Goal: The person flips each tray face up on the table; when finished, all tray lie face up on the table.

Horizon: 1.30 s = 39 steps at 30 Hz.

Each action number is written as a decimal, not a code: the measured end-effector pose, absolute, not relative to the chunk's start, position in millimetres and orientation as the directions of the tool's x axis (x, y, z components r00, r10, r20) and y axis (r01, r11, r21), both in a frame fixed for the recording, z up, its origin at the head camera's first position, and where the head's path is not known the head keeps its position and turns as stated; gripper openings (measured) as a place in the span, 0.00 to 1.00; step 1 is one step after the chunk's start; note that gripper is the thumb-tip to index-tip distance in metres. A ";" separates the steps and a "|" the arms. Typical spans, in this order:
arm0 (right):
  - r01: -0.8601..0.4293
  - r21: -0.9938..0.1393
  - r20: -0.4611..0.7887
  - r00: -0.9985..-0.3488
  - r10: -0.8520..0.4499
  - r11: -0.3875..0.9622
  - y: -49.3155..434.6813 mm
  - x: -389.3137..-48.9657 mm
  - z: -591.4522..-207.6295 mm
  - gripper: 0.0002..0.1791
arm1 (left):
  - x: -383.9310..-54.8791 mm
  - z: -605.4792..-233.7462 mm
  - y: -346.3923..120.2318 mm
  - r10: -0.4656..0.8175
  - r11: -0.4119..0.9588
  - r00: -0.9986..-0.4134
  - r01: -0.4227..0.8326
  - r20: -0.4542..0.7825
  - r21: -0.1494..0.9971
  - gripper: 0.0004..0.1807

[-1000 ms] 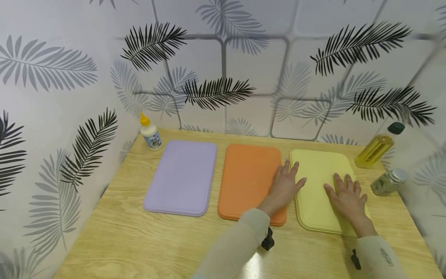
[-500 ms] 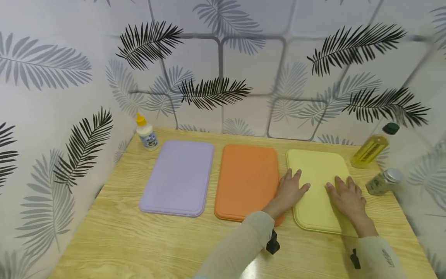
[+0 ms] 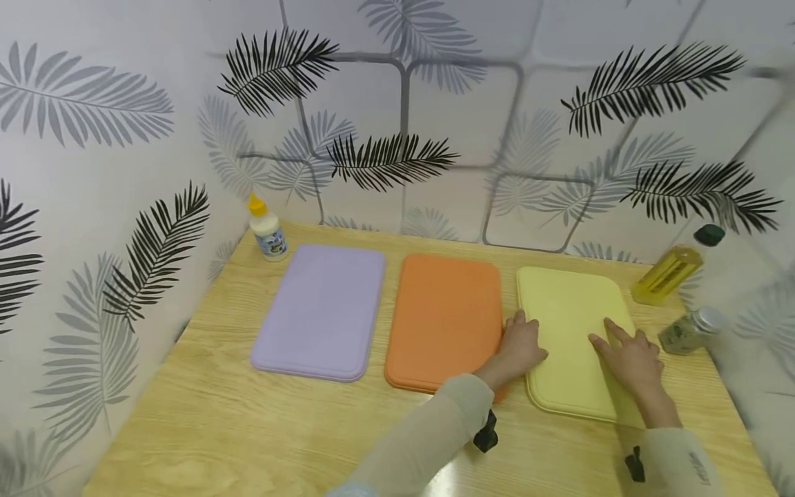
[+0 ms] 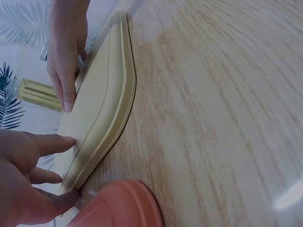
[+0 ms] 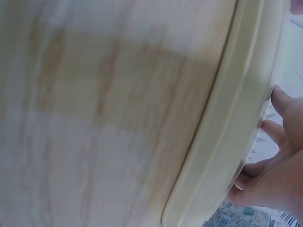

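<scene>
Yellow board (image 3: pixel 568 304) lies under and between my spread fingers: my left hand (image 3: pixel 519 349) has drawn back along its left edge, my right hand (image 3: pixel 635 363) shifted outward, so both sides are now bracketed.

A pale yellow rectangular board (image 3: pixel 568 324) is laid flat on the wood-grain tabletop (image 3: pixel 248 428), to the right in the scene, its longer sides set near to far. Its corners are rounded, its smooth top is bordered by a fine line, and its side is stepped. Its left edge is touched by the left hand (image 3: pixel 519 347), its right part by the right hand (image 3: pixel 633 360); its near right corner is partly hidden.
</scene>
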State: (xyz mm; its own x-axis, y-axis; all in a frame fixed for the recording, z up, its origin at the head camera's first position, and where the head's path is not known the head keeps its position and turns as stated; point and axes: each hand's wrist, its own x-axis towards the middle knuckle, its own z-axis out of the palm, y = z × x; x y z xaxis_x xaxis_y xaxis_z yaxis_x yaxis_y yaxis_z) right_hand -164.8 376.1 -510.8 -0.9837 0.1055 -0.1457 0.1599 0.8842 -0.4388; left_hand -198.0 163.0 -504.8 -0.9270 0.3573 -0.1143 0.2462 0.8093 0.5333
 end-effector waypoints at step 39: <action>0.152 -0.813 -0.131 -0.988 0.078 0.562 431.2 -157.7 -472.5 0.38 | -216.5 -503.1 156.9 0.450 0.820 -0.884 0.355 -0.123 0.448 0.14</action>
